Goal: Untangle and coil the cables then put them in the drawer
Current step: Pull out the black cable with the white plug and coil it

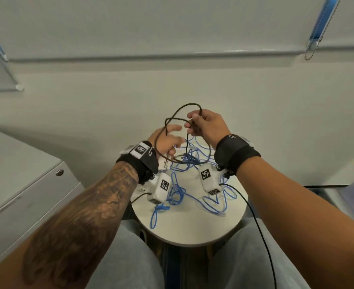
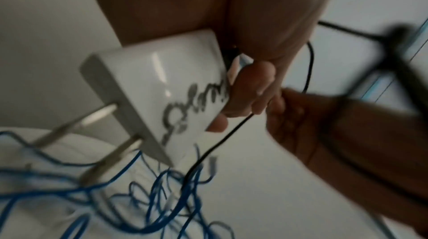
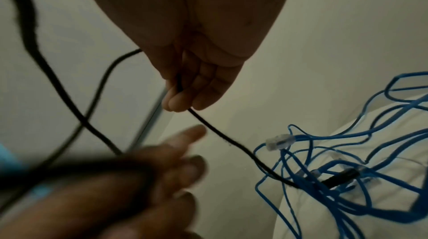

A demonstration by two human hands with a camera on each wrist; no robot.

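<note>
My right hand (image 1: 194, 123) is raised over the table and pinches a thin black cable (image 1: 189, 104), which loops above and between both hands. In the right wrist view the black cable (image 3: 222, 136) runs from my right hand (image 3: 183, 96) down into the blue tangle. My left hand (image 1: 171, 140) curls its lower fingers round a white power adapter (image 2: 157, 87) with two metal prongs, its index finger stretched out. A loop of the black cable hangs over its wrist. Tangled blue network cables (image 1: 192, 163) lie on the round white table (image 1: 192, 232).
A grey cabinet (image 1: 25, 184) with a lock (image 1: 59, 172) stands at the left. My knees sit against the table's near edge. A clear plug (image 3: 279, 141) of a blue cable sticks out of the tangle. A pale wall lies behind.
</note>
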